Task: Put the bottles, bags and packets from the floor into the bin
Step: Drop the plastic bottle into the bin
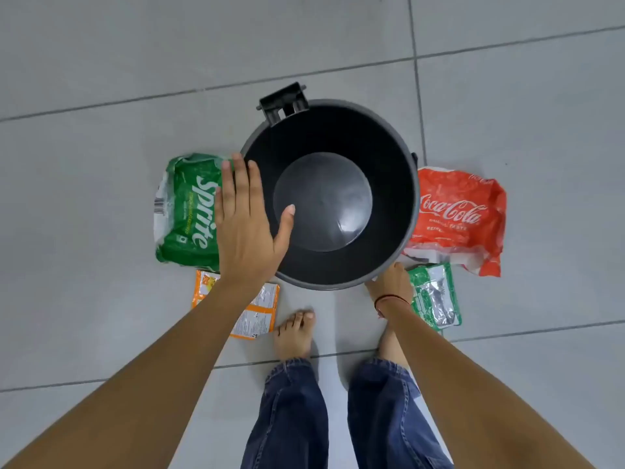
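Observation:
A round black bin stands open on the grey tiled floor, with nothing inside. A green Sprite bag lies to its left and a red Coca-Cola bag to its right. An orange packet lies near the left front, partly under my arm. A small green packet lies at the right front. My left hand hovers flat with fingers spread over the bin's left rim and the Sprite bag, holding nothing. My right hand is low by the bin's front rim beside the green packet, its fingers hidden.
The bin's hinge bracket sticks out at its far side. My bare feet and blue jeans legs stand just in front of the bin. Grey floor tiles spread all around.

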Available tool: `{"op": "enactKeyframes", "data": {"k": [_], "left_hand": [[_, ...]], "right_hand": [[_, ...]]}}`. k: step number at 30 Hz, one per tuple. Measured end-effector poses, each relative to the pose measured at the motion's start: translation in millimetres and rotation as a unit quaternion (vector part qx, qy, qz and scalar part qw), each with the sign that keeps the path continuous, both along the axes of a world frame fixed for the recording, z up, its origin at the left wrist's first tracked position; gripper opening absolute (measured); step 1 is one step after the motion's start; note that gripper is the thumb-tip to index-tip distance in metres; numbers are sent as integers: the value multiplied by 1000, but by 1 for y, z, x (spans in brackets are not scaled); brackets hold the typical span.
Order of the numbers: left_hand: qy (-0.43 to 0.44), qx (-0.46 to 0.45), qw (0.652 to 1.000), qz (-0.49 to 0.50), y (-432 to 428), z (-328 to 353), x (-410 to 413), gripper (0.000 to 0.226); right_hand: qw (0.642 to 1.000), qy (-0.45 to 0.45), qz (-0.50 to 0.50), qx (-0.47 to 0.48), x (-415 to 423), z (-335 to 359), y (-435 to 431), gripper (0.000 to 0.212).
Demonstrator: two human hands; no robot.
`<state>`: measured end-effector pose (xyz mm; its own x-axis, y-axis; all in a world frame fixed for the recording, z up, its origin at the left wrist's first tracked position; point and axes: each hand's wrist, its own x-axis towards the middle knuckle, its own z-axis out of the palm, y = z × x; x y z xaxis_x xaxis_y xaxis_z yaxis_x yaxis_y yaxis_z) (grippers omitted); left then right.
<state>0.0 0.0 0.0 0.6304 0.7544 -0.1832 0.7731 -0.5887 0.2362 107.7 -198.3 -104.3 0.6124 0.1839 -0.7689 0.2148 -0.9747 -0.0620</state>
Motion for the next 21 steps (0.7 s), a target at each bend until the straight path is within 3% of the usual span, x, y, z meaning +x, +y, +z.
{"op": "enactKeyframes", "data": {"k": [4, 6, 8, 10, 12, 14, 17, 19, 21], "left_hand": [[20, 24, 999, -10, 2, -2, -1, 75], [32, 21, 999, -13, 1, -1, -1, 75], [45, 22, 999, -15, 2, -1, -1, 74], [57, 20, 998, -13, 1, 0, 0, 74], [63, 15, 998, -15, 1, 0, 0, 75], [65, 12, 998, -15, 1, 1, 1, 75], [61, 8, 998, -11, 2, 3, 1, 75], [59, 11, 998, -14, 1, 4, 1, 74], [55, 12, 998, -15, 1, 4, 1, 73]], "right_hand": [[999, 12, -49, 11, -6, 4, -6, 45], [991, 13, -134, 25, -10, 31, -14, 46], [970, -50, -228, 65, -12, 75, -21, 41], [934, -166, -287, 133, -8, 128, -17, 38], [890, -264, -276, 249, -8, 181, 3, 42], [856, -272, -240, 369, -7, 207, 31, 43], [896, -160, -153, 384, -6, 188, 74, 37], [947, -81, -77, 302, -3, 167, 98, 50], [969, -76, -5, 236, 9, 157, 105, 65]]}}
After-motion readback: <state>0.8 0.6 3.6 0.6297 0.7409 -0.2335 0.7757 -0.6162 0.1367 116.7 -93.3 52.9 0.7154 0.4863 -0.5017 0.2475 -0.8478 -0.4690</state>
